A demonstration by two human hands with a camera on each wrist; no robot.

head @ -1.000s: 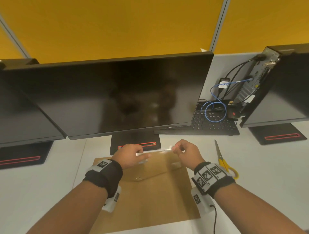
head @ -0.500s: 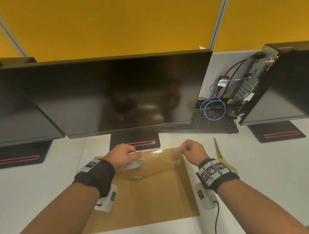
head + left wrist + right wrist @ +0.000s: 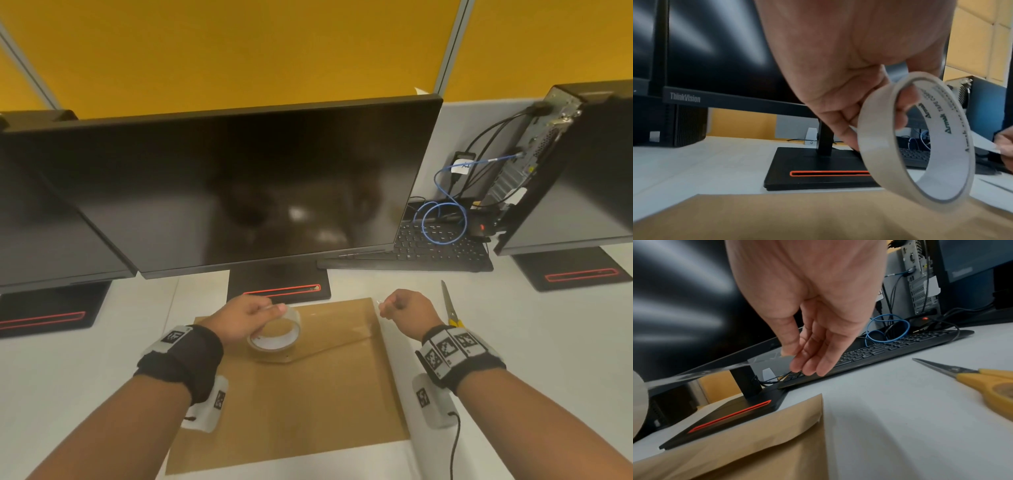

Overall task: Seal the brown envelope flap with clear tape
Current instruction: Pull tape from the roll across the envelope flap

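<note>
Tape drawn out over the flap

My left hand has lowered the roll toward the envelope; my right hand still pinches the strip's end, ready to lay.

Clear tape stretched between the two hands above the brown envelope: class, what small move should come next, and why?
Probably lower the stretched clear tape strip onto the brown paper envelope's flap. The left hand holds the clear tape roll, the right hand pinches the free end, and the strip hangs unstuck above the flap.
</note>
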